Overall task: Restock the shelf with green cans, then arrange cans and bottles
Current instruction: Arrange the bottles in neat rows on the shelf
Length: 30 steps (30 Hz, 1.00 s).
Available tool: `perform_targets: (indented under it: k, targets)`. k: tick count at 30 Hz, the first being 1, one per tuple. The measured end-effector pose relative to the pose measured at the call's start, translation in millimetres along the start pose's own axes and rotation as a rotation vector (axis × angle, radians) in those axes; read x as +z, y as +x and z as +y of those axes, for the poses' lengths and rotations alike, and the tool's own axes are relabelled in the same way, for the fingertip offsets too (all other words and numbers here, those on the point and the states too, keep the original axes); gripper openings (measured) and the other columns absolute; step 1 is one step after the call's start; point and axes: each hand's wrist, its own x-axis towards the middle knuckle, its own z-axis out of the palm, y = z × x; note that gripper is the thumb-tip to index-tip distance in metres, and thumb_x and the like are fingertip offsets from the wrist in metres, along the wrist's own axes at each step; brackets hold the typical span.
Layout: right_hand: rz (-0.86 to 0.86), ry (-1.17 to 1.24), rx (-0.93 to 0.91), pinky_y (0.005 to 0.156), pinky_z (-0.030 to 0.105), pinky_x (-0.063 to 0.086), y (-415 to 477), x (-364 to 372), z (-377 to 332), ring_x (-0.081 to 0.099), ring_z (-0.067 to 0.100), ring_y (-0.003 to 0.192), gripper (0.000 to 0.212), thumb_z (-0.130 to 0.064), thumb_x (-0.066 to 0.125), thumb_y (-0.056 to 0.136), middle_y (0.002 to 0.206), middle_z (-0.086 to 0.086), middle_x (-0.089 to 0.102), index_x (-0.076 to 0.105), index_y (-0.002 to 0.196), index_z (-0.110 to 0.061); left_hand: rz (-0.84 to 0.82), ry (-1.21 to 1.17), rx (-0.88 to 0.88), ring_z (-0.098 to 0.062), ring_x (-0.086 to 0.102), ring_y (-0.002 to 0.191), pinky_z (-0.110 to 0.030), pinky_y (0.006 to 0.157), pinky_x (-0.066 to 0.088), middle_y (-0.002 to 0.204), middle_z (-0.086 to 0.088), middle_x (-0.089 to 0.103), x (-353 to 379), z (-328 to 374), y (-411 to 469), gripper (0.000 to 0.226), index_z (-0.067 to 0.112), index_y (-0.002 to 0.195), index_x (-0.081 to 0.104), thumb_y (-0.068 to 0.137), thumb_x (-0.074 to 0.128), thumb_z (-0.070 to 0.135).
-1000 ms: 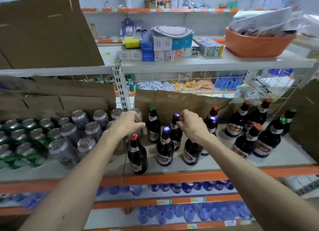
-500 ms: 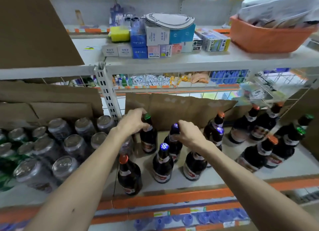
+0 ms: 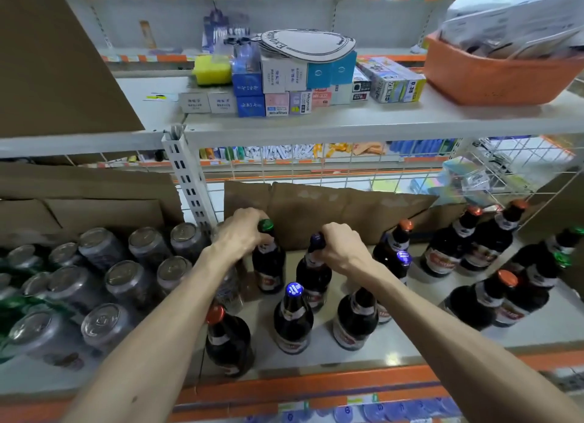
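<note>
Two dark bottles at the frame's centre are each gripped by the neck: the left hand (image 3: 241, 233) curls its fingers round the green-capped bottle (image 3: 268, 264), the right hand (image 3: 343, 249) round the blue-capped bottle (image 3: 313, 280). Both stand on the shelf (image 3: 395, 340) before cardboard (image 3: 331, 214); silver-topped cans (image 3: 126, 283) crowd the lower left.

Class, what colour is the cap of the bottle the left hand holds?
Green cap, head view.

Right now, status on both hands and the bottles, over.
Left hand gripping green-capped bottle at the top. Right hand gripping rear blue-capped bottle by the neck. Both upright at back of shelf. Front-row bottles crowd under the forearms.
</note>
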Motion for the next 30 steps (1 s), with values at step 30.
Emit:
perform_targets:
  k: [30]
  targets:
    - [0.068, 0.066, -0.037, 0.058, 0.030, 0.042, 74, -28, 2, 0.060, 0.029, 0.075, 0.022, -0.023, 0.077, 0.071, 0.078, 0.009, 0.066, 0.065, 0.080, -0.007, 0.107, -0.067, -0.077, -0.021, 0.053, 0.059, -0.030, 0.049, 0.030, 0.057, -0.001, 0.053, -26, 12, 37, 0.035, 0.013, 0.056, 0.052, 0.073, 0.081, 0.023]
